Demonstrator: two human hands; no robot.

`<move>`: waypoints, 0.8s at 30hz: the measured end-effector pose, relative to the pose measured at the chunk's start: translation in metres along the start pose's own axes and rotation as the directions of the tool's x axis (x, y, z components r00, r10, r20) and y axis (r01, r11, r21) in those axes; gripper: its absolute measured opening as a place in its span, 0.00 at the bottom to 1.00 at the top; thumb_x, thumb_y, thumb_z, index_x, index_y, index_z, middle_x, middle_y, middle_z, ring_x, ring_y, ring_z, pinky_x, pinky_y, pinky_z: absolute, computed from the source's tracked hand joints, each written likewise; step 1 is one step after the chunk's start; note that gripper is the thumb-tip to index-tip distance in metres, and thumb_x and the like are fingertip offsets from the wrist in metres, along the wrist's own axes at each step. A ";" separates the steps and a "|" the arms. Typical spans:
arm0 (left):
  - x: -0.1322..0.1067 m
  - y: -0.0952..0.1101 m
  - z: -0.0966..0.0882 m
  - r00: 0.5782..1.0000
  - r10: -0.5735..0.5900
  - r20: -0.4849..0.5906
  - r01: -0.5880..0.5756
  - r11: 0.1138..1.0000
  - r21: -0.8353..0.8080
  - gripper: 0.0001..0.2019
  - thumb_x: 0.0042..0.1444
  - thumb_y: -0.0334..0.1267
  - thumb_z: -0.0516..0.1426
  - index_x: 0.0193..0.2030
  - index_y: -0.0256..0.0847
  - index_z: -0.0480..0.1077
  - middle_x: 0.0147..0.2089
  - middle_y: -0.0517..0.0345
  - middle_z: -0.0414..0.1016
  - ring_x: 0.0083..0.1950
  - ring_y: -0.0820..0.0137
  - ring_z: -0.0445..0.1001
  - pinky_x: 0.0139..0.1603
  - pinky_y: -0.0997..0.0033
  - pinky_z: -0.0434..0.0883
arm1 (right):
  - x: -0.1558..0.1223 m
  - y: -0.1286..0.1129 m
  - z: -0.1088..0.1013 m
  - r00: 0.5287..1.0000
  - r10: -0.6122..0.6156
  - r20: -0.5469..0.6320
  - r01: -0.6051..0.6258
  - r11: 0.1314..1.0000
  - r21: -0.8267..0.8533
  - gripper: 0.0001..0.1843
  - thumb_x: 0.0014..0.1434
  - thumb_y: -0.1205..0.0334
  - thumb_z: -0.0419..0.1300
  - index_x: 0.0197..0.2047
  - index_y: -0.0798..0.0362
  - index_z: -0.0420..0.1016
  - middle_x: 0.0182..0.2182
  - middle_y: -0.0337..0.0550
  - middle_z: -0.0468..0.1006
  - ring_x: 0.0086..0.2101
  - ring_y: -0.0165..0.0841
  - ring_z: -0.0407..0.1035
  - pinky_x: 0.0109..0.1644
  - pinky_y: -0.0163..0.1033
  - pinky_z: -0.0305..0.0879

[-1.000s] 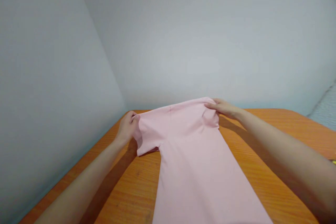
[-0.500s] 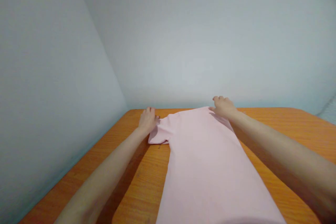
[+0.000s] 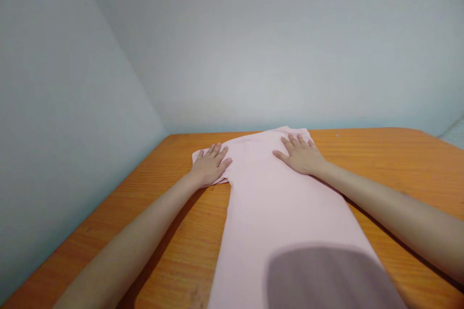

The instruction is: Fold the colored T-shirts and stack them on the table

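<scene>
A pale pink garment (image 3: pixel 275 203) with short sleeves lies flat and lengthwise on an orange wooden table (image 3: pixel 166 231), its top end towards the wall. My left hand (image 3: pixel 210 166) rests palm down, fingers spread, on the garment's left sleeve. My right hand (image 3: pixel 300 154) lies flat with fingers apart on the upper right of the garment, near its top edge. Neither hand grips the cloth. The near end of the garment runs out of the bottom of the picture.
Pale grey-blue walls close off the table on the left and at the back, meeting in a corner (image 3: pixel 165 133). A grey shadow (image 3: pixel 326 275) falls on the near part of the garment. Bare wood shows on both sides of the cloth.
Both hands held the garment's top corners up, then lowered it onto the table, let go and now press flat on it. The garment has shifted towards the back wall.
</scene>
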State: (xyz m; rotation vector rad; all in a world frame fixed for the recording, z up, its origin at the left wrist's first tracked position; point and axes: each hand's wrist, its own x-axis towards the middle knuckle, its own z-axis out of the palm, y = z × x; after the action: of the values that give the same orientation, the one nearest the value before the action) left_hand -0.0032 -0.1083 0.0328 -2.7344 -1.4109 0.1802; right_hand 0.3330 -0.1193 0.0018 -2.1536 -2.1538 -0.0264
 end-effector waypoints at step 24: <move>-0.081 0.123 -0.002 0.994 0.093 -0.056 -0.100 0.984 -0.149 0.33 0.67 0.54 0.35 0.72 0.34 0.43 0.74 0.44 0.38 0.74 0.60 0.37 0.71 0.53 0.40 | -0.304 -0.040 -0.057 0.867 -0.497 0.034 0.484 0.856 0.180 0.41 0.66 0.37 0.40 0.73 0.56 0.41 0.70 0.47 0.37 0.68 0.42 0.33 0.71 0.51 0.33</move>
State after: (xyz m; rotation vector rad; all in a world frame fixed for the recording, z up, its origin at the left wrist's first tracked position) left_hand 0.0499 -0.2458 0.0281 -2.9095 -1.3331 0.0104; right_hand 0.2952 -0.4267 0.0365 -1.4893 -2.5882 0.1992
